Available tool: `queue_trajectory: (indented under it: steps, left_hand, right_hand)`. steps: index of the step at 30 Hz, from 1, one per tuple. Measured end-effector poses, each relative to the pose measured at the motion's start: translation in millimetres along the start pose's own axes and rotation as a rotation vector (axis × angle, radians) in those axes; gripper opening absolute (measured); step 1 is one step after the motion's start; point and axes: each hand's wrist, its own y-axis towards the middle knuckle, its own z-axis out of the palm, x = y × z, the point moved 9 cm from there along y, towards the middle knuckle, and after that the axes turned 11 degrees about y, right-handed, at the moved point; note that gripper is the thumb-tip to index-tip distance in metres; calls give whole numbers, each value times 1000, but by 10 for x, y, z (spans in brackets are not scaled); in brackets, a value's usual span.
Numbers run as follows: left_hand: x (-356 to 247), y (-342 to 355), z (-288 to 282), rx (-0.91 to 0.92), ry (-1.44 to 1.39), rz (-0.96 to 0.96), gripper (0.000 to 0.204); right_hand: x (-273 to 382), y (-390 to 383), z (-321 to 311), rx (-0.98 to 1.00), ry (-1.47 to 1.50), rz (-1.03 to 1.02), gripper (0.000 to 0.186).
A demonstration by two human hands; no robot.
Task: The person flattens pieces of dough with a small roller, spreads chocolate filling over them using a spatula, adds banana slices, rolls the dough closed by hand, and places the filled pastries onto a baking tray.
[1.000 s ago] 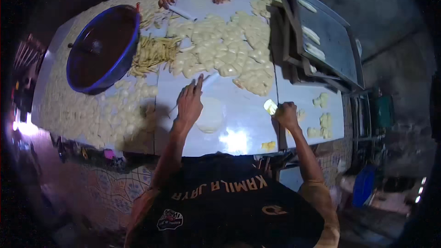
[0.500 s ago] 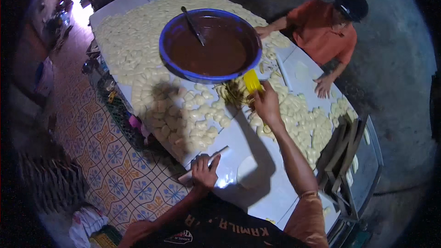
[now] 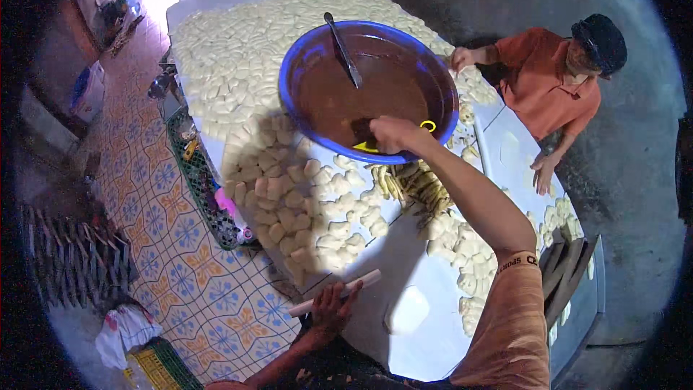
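Over the near side of a large blue basin [image 3: 296,119] of brown paste [image 3: 393,90], my right hand [image 3: 395,134] is closed on a yellow plastic scoop [image 3: 366,147]. The scoop's ring end [image 3: 428,126] sticks out behind my wrist; its front is partly hidden. My left hand [image 3: 332,309] is closed on a pale rolling pin [image 3: 367,280] at the table's near edge. A flattened piece of dough [image 3: 409,310] lies right of the pin. Yellow-brown strips [image 3: 431,189] are heaped below the basin. Many pale dough pieces [image 3: 278,202] are spread around it.
A long dark-handled metal utensil [image 3: 343,50] leans in the basin. Across the white table [image 3: 516,148], a person in an orange shirt [image 3: 545,65] has both hands by the dough. Metal racks [image 3: 570,267] stand at right; a green crate [image 3: 198,188] sits beside the table's left edge.
My right hand has moved with the yellow scoop from above the strips into the basin. My left hand stays on the rolling pin. The other person's far hand has lifted off the basin's rim area.
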Motion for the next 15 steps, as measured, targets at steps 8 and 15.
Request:
queue_trajectory:
  steps: [8,15]
  left_hand:
    - [-59,-139,44,134,-101,13,74]
    - [91,-9,-42,-120,-97,-84,57]
  right_hand:
    - [372,-638,-461,109,115,-149,30]
    - [907,-2572,-101,-84,326,-95,38]
